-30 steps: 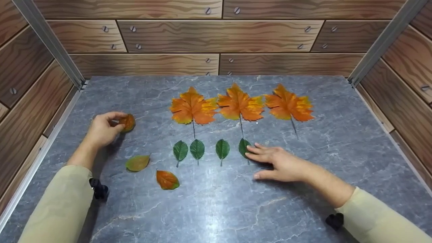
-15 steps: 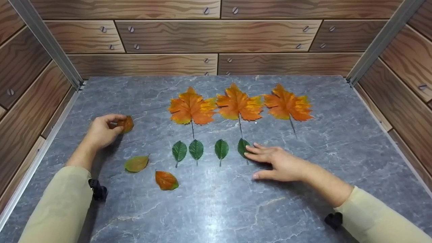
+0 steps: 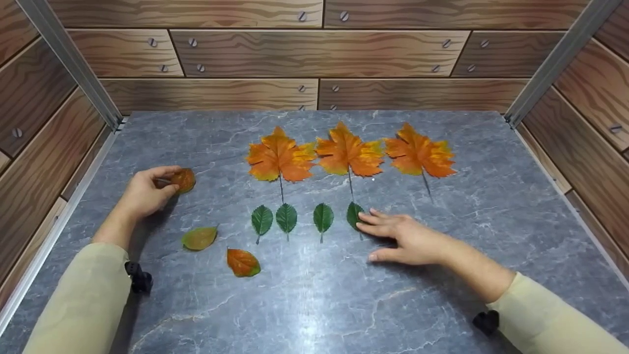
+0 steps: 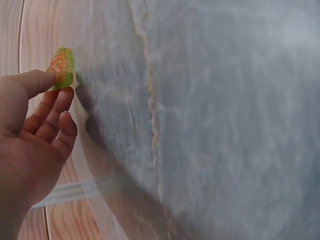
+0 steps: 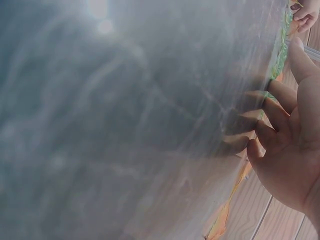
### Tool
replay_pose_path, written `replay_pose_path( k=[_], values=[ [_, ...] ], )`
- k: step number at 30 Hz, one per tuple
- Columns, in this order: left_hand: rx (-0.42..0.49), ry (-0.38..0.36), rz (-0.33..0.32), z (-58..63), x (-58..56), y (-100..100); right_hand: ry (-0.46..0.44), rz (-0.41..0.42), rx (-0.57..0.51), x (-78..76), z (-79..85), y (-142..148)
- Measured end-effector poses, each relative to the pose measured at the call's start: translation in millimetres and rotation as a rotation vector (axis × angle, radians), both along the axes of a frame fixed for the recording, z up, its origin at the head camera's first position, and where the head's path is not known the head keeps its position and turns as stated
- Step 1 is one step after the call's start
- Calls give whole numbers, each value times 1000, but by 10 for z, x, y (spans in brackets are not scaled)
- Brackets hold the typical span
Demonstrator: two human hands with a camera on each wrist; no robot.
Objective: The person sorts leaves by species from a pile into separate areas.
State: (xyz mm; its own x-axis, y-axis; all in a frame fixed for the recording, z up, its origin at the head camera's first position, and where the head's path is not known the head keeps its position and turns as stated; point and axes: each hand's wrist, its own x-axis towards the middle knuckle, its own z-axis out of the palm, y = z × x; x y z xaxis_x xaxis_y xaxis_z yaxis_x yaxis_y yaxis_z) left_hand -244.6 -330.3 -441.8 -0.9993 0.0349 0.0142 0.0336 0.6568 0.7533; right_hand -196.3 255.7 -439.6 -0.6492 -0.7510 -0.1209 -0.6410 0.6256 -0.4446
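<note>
An orange-brown leaf with a green edge [image 3: 185, 181] is pinched between the thumb and fingers of my left hand [image 3: 147, 192], at the table's left side. In the left wrist view this leaf [image 4: 62, 67] stands close to the tabletop. My right hand [image 3: 410, 238] lies with spread, extended fingers, its fingertips over the right edge of a dark green leaf [image 3: 354, 215] that they partly hide. That leaf ends a row of small green leaves, with another green leaf [image 3: 323, 217] to its left. A yellow-green leaf [image 3: 199, 238] and an orange leaf [image 3: 243, 262] lie nearer me.
Three orange maple leaves, left [image 3: 280, 156], middle [image 3: 349, 150] and right [image 3: 420, 150], lie in a row behind the green ones, stems toward me. The grey marbled table [image 3: 314, 305] is bounded by wood-patterned walls [image 3: 314, 53] at the back and sides.
My left wrist and forearm have shifted slightly left, the leaf still pinched at nearly the same spot. The right hand and the other leaves stay where they were.
</note>
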Motion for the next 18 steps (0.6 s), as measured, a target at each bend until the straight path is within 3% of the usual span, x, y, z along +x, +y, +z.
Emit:
replay_pose_path(
  k=[10,18],
  values=[
    [-7,71,-8,152,113,-39,-11,-4,3,-5,-3,-2],
    [-5,173,-53,275,263,167,-16,-9,0,-5,-3,-6]
  ],
)
